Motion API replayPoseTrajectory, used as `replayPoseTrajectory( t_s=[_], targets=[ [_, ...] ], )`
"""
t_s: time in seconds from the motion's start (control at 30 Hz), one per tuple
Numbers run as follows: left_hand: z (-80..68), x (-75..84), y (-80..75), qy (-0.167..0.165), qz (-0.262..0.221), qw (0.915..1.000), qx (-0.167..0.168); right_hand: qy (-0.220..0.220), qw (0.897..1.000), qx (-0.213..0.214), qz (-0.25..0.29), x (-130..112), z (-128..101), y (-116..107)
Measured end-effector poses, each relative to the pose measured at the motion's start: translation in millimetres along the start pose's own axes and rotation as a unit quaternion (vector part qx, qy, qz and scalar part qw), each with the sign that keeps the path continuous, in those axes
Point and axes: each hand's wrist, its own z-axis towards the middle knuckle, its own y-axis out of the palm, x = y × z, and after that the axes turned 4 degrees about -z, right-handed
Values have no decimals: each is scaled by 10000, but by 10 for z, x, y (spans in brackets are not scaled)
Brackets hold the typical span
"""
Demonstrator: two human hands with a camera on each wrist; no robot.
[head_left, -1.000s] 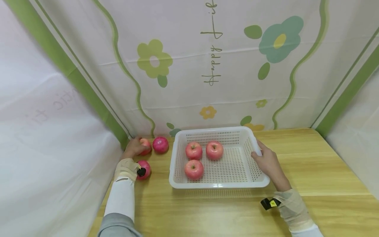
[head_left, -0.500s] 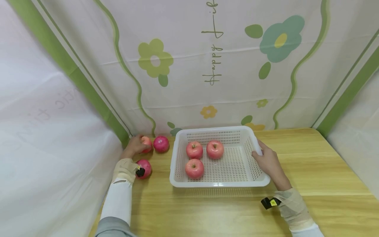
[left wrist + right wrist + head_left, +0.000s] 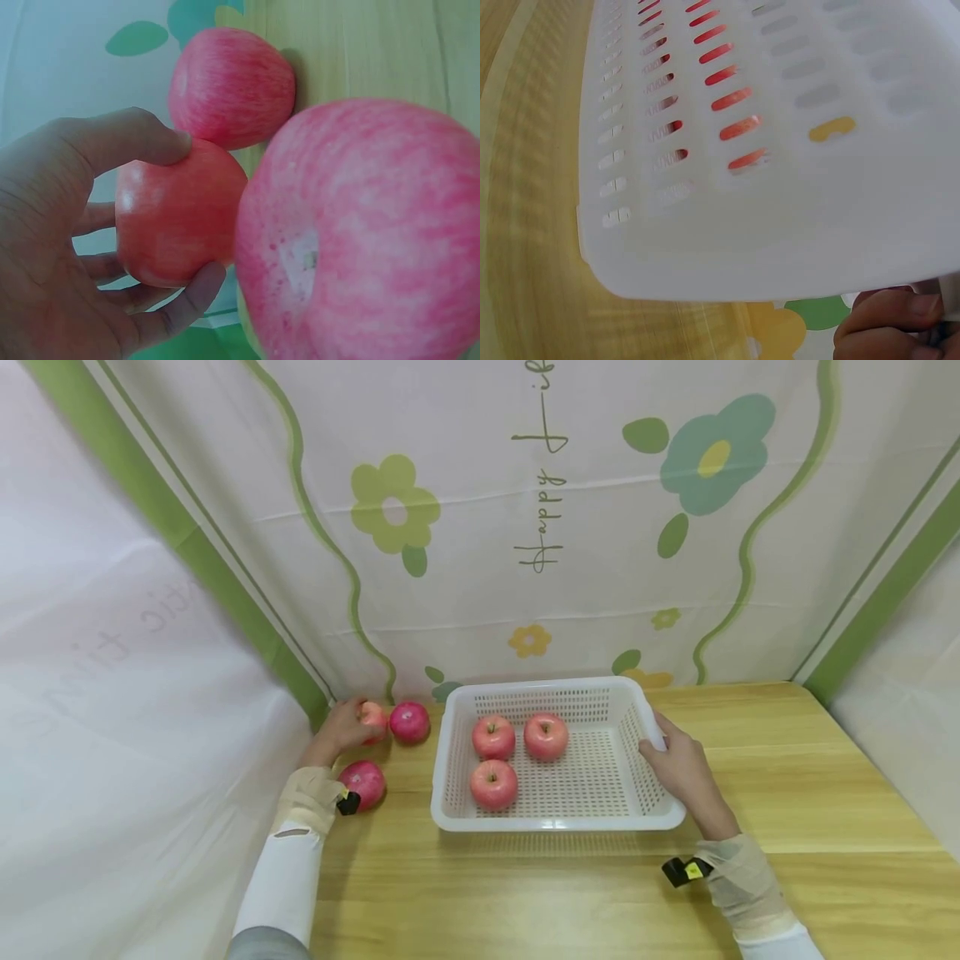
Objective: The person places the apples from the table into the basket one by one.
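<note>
At the table's back left corner my left hand grips a light red apple, thumb on one side and fingers curled round the other. A darker pink-red apple sits just right of it. Another dark pink-red apple lies nearer me, beside the left wrist, and looms large in the left wrist view. My right hand holds the right rim of a white plastic basket, thumb over the edge and the other fingers mostly hidden outside. Three red apples stand in the basket's left half.
The wooden table ends at a white curtain with printed flowers behind the basket. A second white curtain closes off the left side, close to the left arm. A small black camera is strapped at the right wrist.
My left forearm has swung a little to the left, showing more of the near dark apple. The left hand stays on its apple; the right hand and basket have hardly moved.
</note>
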Motion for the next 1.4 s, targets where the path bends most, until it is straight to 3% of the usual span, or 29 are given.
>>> replayPoseTrajectory(
  t_s=[0.33,0.73,1.03,1.4],
  targets=[
    [-70,130,-42,16,-29,9998,-221,9,10000,-58,46,-21,-9,-11],
    [-145,287,-56,336,143,9991,-210,0,10000,-43,50,5,0,-1],
    [-198,386,-59,632,571,9963,-128,55,9999,-91,51,-2,3,-6],
    [-279,535,-73,684,928,9928,-315,145,9997,-142,102,-9,-6,-5]
  ],
)
